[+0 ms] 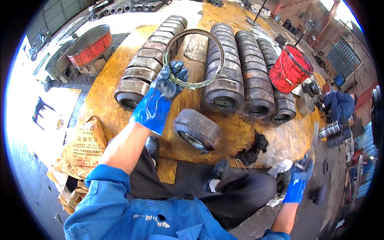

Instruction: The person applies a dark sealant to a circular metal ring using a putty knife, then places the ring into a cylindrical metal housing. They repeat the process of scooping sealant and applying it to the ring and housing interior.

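My left hand [170, 80], in a blue rubber glove with dark-stained fingers, is closed on a thin metal ring [221, 66]. The ring is raised above the rows of metal rollers, and greasy residue clings to its lower edge. Below it, a single dark hollow roller [200, 127] lies tilted on the yellowish floor sheet. Low at the right, my right hand [302, 170], gloved the same way, is blurred. Its fingers seem closed around something, and a blurred grey strip rises from them. A clear plastic bag [279, 168] with dark contents lies beside that hand.
Several rows of hollow rollers [224, 86] stand ahead on the yellowish sheet [100, 88]. A red bucket [286, 72] is at their right. Black grease [254, 150] is smeared near my feet. A brown paper sack [86, 146] and round red tub [91, 48] are leftward; a person [339, 105] crouches rightward.
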The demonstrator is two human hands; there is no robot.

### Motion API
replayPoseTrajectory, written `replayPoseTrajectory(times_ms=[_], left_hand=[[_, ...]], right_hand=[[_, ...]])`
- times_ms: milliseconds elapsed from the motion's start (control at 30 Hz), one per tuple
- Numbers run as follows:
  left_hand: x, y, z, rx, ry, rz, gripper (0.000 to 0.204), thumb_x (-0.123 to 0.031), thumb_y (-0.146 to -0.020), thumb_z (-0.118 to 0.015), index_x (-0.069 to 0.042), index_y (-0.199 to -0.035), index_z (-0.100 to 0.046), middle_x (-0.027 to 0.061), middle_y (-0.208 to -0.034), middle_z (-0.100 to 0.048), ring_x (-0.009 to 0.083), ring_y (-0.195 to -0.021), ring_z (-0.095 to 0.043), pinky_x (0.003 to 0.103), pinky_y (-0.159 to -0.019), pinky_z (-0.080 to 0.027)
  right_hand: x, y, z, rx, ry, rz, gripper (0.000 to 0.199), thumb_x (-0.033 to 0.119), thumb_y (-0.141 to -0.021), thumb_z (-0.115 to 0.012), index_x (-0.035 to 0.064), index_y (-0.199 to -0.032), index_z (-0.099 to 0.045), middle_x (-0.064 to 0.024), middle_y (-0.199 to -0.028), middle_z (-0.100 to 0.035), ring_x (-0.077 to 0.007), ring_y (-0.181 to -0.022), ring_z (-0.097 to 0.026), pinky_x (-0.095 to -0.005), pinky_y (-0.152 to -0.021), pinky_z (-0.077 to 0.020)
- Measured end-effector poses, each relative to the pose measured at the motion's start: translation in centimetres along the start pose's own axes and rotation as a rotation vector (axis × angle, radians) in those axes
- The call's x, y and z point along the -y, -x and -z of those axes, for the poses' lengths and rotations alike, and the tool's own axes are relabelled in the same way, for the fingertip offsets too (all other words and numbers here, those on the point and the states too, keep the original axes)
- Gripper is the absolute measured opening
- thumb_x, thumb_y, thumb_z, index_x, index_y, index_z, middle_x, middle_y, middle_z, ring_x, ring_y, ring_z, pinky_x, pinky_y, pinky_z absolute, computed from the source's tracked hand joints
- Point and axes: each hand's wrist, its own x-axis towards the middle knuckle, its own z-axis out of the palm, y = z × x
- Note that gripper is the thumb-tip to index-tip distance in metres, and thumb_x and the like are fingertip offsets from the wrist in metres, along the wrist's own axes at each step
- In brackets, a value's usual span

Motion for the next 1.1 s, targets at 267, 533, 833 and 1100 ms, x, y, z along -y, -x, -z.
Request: replayPoseTrajectory(times_ms=[267,533,833,1100], left_hand=[[-0.3,-0.2,0.2,-0.276,-0.104,-0.118,0.021,-0.024,-0.100,-0.053,-0.008,-0.109,-0.062,0.0147,-0.106,-0.069,0.0342,-0.093,-0.066,0.050,-0.085,-0.055],[3.7,-0.1,-3.4,-0.667,-0.494,-0.105,0.023,-0.013,-0.094,-0.061,0.000,-0.112,-0.059,0.0149,-0.105,-0.065,0.0321,-0.098,-0.065,0.046,-0.088,-0.056],[6.5,1.9,-4.4,-0.564,-0.960,0.186,0.030,-0.021,-0.099,-0.058,0.002,-0.117,-0.058,0.0153,-0.105,-0.068,0.0263,-0.095,-0.068,0.042,-0.089,-0.057],[5.6,2.1,-4.1,-0.521,-0.973,0.119,0.032,-0.023,-0.098,-0.061,0.003,-0.117,-0.059,0.0153,-0.107,-0.069,0.0256,-0.097,-0.068,0.040,-0.091,-0.056]], right_hand=[[-16.1,5.2,-25.1,0.297,-0.237,-0.565,0.047,0.044,-0.095,-0.052,0.0065,-0.122,-0.062,-0.0086,-0.093,-0.072,-0.0239,-0.065,-0.067,-0.0435,-0.066,-0.0558],[-21.0,5.0,-26.1,0.323,-0.340,-0.714,0.046,0.042,-0.099,-0.050,0.0086,-0.130,-0.056,-0.0151,-0.107,-0.071,-0.0294,-0.070,-0.067,-0.0481,-0.068,-0.0549],[-19.1,3.3,-25.3,0.541,-0.180,-0.570,0.053,0.044,-0.099,-0.051,0.0052,-0.135,-0.052,-0.0209,-0.105,-0.069,-0.0294,-0.071,-0.067,-0.0444,-0.066,-0.0570],[-15.4,6.1,-22.6,0.472,0.182,-0.522,0.051,0.042,-0.098,-0.052,0.0034,-0.131,-0.054,-0.0202,-0.089,-0.071,-0.0296,-0.063,-0.067,-0.0412,-0.058,-0.0566]])
